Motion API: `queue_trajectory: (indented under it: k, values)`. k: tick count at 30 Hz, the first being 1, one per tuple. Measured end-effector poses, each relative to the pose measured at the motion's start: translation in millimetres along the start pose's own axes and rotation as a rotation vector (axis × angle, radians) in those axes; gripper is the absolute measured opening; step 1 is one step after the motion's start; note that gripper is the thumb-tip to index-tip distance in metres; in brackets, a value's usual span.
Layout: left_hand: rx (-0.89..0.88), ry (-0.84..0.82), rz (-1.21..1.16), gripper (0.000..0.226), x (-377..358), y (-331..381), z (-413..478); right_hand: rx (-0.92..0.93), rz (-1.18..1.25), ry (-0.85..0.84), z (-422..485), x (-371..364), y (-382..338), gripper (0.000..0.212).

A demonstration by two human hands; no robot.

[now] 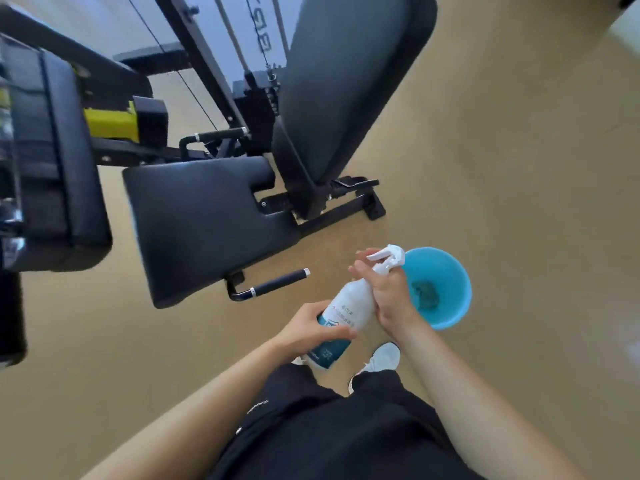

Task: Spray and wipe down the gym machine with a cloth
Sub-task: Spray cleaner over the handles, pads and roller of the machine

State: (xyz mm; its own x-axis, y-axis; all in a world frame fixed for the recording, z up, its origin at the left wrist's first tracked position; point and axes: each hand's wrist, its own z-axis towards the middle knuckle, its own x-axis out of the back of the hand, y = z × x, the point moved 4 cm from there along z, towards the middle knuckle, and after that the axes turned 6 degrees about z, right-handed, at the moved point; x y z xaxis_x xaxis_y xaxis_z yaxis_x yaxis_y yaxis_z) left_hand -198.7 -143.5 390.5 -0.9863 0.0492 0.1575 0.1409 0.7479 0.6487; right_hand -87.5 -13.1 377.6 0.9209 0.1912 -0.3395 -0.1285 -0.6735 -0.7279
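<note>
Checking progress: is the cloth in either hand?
No, the cloth lies in the blue bucket; left hand and right hand hold the spray bottle.

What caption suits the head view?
Left hand and right hand grip a white spray bottle beside a black padded gym machine and blue bucket.

Black shorts (329, 431) are worn, small white logo lettering (258, 407) printed on the left leg. White sneakers (384, 356) are seen below.
</note>
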Motion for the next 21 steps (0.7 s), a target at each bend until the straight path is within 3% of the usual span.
queue_trajectory:
  k: [10,13,16,21]
  values:
    - [-0.06,0.148,-0.404,0.035,118,-64,-51,0.049,-0.383,-0.105,11,-183,32,0.035]
    - [-0.064,0.199,-0.446,0.046,137,-73,-50,0.011,-0.421,-0.11,24,-217,39,0.033]
    - [-0.045,0.26,-0.463,0.059,151,-76,-44,-0.042,-0.446,-0.125,40,-237,40,0.018]
    - [-0.013,0.323,-0.537,0.059,166,-66,-21,-0.122,-0.57,-0.168,83,-261,39,0.014]
